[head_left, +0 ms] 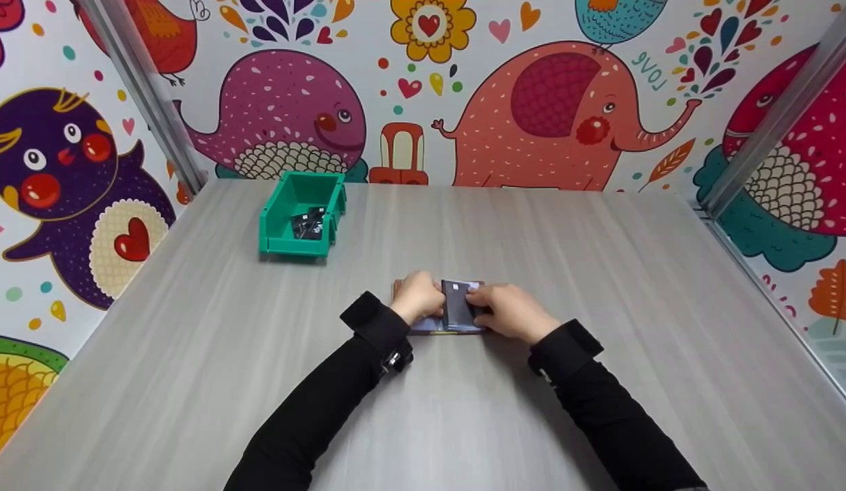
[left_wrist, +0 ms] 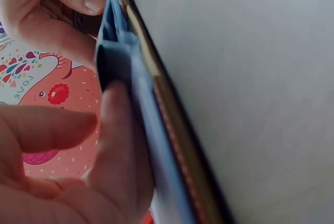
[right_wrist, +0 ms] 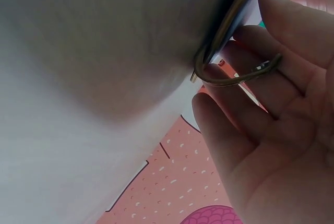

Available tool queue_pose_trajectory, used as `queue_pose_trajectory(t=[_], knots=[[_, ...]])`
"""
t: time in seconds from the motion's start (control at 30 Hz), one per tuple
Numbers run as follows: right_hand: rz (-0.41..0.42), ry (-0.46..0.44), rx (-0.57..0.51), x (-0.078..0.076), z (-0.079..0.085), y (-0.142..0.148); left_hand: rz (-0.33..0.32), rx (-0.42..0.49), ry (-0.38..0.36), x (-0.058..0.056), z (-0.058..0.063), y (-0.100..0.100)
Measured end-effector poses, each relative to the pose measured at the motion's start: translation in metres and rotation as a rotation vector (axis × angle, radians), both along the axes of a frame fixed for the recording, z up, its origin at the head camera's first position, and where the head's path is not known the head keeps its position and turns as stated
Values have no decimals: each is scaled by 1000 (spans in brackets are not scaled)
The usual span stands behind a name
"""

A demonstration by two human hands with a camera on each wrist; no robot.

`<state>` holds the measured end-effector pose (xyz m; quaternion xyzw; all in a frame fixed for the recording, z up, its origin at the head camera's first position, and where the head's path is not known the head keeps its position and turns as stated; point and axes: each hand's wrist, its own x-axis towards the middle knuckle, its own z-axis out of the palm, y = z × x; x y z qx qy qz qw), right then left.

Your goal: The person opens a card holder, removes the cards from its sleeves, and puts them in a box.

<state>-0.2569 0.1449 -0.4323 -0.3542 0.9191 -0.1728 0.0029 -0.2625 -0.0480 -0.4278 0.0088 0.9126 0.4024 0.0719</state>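
An open card wallet (head_left: 428, 326) with a brown cover lies on the table in front of the person. One of its leaves stands raised at the middle and bears a dark card with a small light square (head_left: 457, 307). The left hand (head_left: 419, 297) is at this leaf's edge; in the left wrist view its finger reaches into a pocket opening (left_wrist: 116, 59), thumb close beside. From the other side the right hand (head_left: 513, 310) pinches the leaf near its right edge. A curved strap (right_wrist: 229, 82) with a snap sticks out beside the right fingers.
A green bin (head_left: 293, 245) stands at the back left of the table, with several small dark packets (head_left: 309, 224) inside. Printed panels (head_left: 409, 82) with cartoon animals wall in the back and sides of the table (head_left: 600, 252).
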Motion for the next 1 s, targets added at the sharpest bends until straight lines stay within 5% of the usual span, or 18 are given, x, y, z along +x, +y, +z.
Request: queue_pose_trajectory(t=[0.27, 0.47, 1.0], knots=[[11, 15, 15, 0, 1, -1, -1, -175, 56, -1, 2, -1], [12, 23, 20, 0, -1, -1, -4, -209, 58, -2, 1, 0], [7, 12, 18, -1, 0, -1, -4, -80, 32, -2, -1, -1]])
